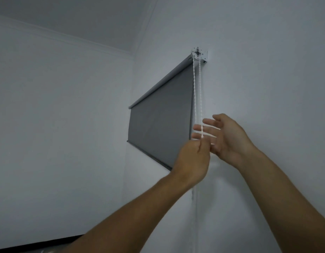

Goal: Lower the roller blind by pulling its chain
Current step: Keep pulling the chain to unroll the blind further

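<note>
A grey roller blind [161, 114] hangs on the wall, partly unrolled, its bottom bar [148, 155] about level with my hands. A white bracket [199, 54] holds its right end. From it two strands of white bead chain [197, 92] run down. My left hand [191, 158] is closed around the chain just below the blind's lower right corner. My right hand [225, 137] is beside it to the right, fingers spread and blurred, behind the chain strands and holding nothing. The chain carries on below my left hand, partly hidden by my forearm.
White walls meet at a corner left of the blind, with a cornice and ceiling above. A dark edge [39, 243] of some furniture or frame shows at the bottom left.
</note>
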A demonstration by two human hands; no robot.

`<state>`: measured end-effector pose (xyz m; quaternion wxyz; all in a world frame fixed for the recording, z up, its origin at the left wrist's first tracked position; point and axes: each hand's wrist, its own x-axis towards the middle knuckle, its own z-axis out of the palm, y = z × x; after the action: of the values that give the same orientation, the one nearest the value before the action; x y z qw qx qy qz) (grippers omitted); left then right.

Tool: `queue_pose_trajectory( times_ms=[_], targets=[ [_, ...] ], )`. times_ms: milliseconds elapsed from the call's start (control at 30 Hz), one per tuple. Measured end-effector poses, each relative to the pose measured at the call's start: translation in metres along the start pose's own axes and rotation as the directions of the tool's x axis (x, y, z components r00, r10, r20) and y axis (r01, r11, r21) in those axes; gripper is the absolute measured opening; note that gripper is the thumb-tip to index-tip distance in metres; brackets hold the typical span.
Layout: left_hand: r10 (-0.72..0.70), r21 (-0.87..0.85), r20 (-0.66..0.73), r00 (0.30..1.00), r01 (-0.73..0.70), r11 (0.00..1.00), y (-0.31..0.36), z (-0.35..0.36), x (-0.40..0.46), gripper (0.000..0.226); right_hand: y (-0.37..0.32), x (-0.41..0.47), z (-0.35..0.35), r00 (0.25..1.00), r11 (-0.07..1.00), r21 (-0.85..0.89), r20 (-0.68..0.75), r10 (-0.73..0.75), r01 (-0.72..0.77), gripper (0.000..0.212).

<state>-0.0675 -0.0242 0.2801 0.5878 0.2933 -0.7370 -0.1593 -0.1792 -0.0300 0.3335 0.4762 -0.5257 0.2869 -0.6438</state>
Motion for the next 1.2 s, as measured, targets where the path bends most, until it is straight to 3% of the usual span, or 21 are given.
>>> queue_pose_trajectory(
  times_ms=[100, 267, 500, 833, 933, 1067, 1200],
  targets=[
    [-0.001, 0.002, 0.039, 0.999, 0.001, 1.000, -0.006, 0.003, -0.017, 0.049, -0.010, 0.005, 0.007, 0.993, 0.997, -0.039, 0.095, 0.064, -0.061, 0.034],
    [0.062, 0.143, 0.102, 0.993, -0.076, 0.987, -0.023, 0.001, -0.034, 0.055, -0.013, 0.011, 0.010, 0.990, 0.995, -0.074, 0.120, 0.071, -0.063, 0.035],
    [0.012, -0.109, -0.008, 1.000, -0.012, 0.994, -0.026, -0.006, -0.032, 0.056, 0.006, 0.007, 0.009, 0.992, 0.985, -0.123, 0.069, -0.110, 0.118, 0.034],
    [-0.226, -0.185, 0.041, 0.973, 0.230, 0.955, -0.009, -0.018, 0.018, 0.061, 0.041, -0.032, 0.007, 0.981, 0.950, -0.247, 0.096, -0.172, 0.190, 0.051],
    [-0.321, -0.282, 0.083, 0.943, 0.331, 0.901, 0.004, -0.020, 0.036, 0.056, 0.058, -0.048, 0.012, 0.982, 0.952, -0.247, 0.106, -0.157, 0.179, 0.053],
    [-0.383, -0.447, 0.273, 0.883, 0.469, 0.762, 0.019, -0.023, 0.051, 0.049, 0.078, -0.062, 0.010, 0.985, 0.948, -0.286, 0.140, -0.104, 0.141, 0.046],
    [-0.437, -0.509, 0.255, 0.862, 0.504, 0.698, 0.019, -0.014, 0.050, 0.045, 0.081, -0.065, 0.002, 0.986, 0.941, -0.327, 0.163, -0.032, 0.085, 0.042]
  ],
)
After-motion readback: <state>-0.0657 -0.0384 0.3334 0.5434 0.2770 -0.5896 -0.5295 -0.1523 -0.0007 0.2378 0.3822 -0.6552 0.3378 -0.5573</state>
